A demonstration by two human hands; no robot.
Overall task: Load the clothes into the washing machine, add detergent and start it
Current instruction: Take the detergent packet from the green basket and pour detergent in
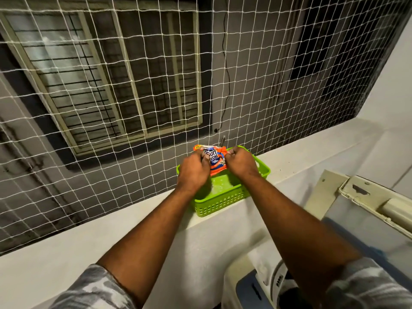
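Hands at the far ledge: left hand [193,169] and right hand [240,162] both fisted on the detergent sachet [215,160], held above the green basket [223,201]. A sudden tear could spill powder there, missing the washing machine [263,284] near right.

A white rope net [156,85] spans the upper frame. Behind it, at upper left, a barred window [100,74] sits in a grey wall [245,85]; a thin black cable [226,70] hangs down at centre. A pale ledge [111,224] crosses the lower left, carrying a green perforated basket [220,204] at centre frame.
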